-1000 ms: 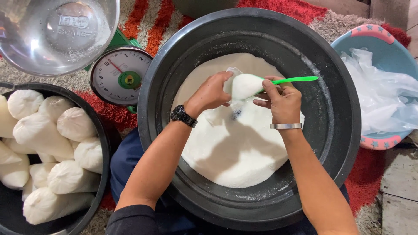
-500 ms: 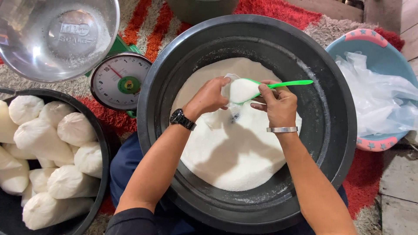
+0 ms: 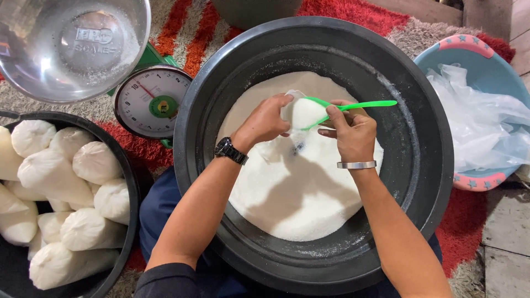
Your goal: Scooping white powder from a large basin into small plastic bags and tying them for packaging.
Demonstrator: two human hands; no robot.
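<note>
Left hand (image 3: pixel 268 122) is curled around the mouth of a small clear bag (image 3: pixel 301 118), pinching it open. Right hand (image 3: pixel 349 132) grips a green scoop (image 3: pixel 353 106), its tip in the bag. The bag, partly full of white grains, hangs over the white heap in the big black tub (image 3: pixel 430 165), toward its far side.

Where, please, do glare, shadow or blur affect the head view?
Head view: glare whitens the steel bowl; the arms cast soft shadows on the white grains in the black tub; the left hand, right hand and green scoop look sharp.
</note>
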